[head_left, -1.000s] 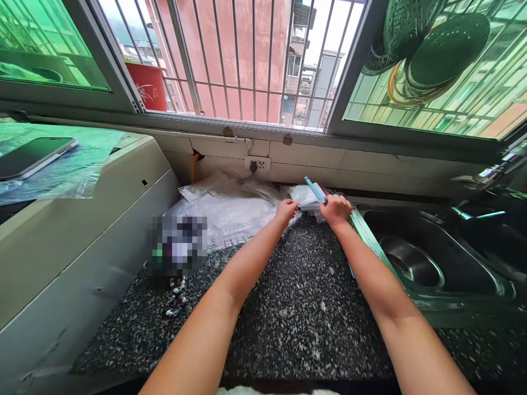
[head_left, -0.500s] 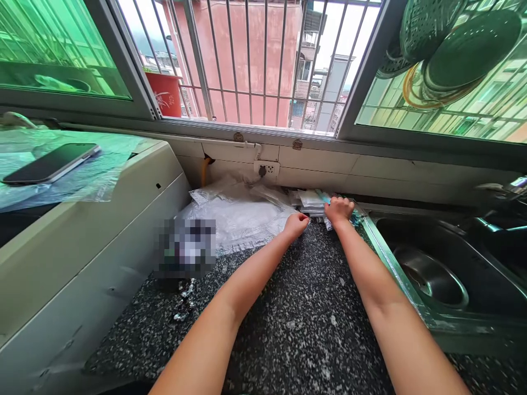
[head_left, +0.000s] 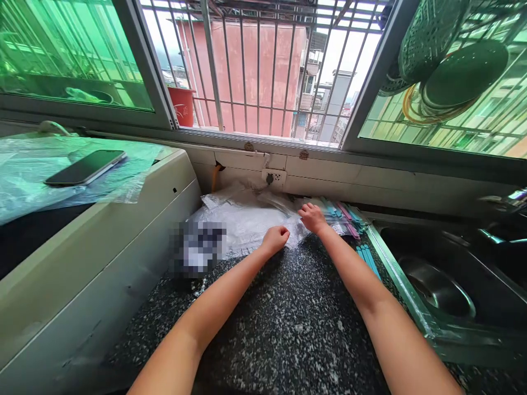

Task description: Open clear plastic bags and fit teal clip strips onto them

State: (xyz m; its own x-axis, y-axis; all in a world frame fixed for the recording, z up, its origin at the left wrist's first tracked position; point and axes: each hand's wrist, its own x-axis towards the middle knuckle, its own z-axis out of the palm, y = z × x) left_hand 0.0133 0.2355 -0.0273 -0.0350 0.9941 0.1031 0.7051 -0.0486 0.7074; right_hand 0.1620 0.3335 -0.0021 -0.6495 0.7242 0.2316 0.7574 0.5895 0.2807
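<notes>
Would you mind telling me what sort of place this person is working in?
Most likely a home kitchen: a steel sink is set into a speckled stone counter under a barred window, with strainers hanging by it. Both hands rest on plastic bags.

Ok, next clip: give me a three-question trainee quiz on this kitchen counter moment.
1. True or false: the right hand holds a blue stick in the air.
2. What lies on the plastic-covered white appliance at the left? A) a phone B) a plate C) a knife
3. What does the left hand rest on?

Key
1. False. It rests on the clear plastic bags; the coloured sticks lie beside it, by the sink.
2. A, the phone.
3. The edge of the clear plastic bags on the speckled counter, fingers curled.
</notes>
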